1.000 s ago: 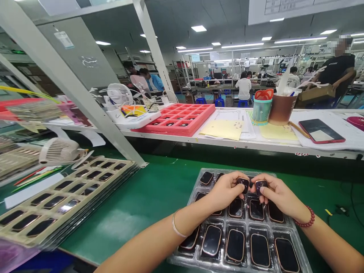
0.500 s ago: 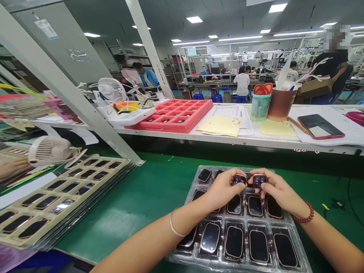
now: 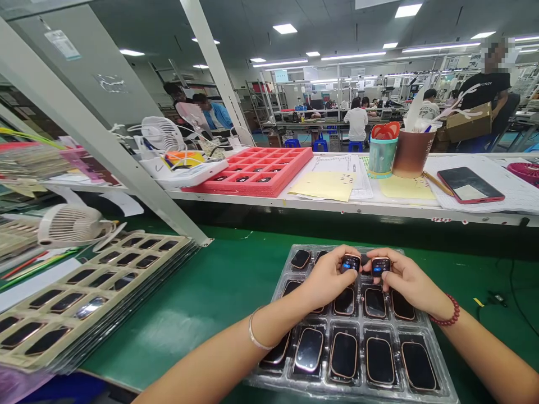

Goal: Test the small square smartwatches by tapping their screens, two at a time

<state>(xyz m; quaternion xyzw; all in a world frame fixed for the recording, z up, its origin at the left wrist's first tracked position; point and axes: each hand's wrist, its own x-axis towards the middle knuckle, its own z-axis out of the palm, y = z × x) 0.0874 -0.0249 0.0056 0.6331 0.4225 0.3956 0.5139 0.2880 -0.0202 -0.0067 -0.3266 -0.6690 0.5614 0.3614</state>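
Observation:
My left hand grips a smartwatch body with a gold-coloured rim, its thumb on the lit screen. A second smartwatch body of the same kind is held in my right hand, thumb at its lower edge. Both screens glow with small icons and a blue patch; the text is too small to read. The two watches are side by side, slightly apart, above the far rows of a clear plastic tray. Dark-screened watch bodies lie in the tray's pockets, some hidden by my hands.
Stacked beige trays of watch bodies stand at left, beside a white fan. On the shelf above the green bench are a red foam tray, papers, cups and a phone. A slanted post rises at left.
Both watch screens now show brighter content with blue patches; before, they were dimmer. My hands stay nearly in place. At far left, a co-worker's hand has gone out of view.

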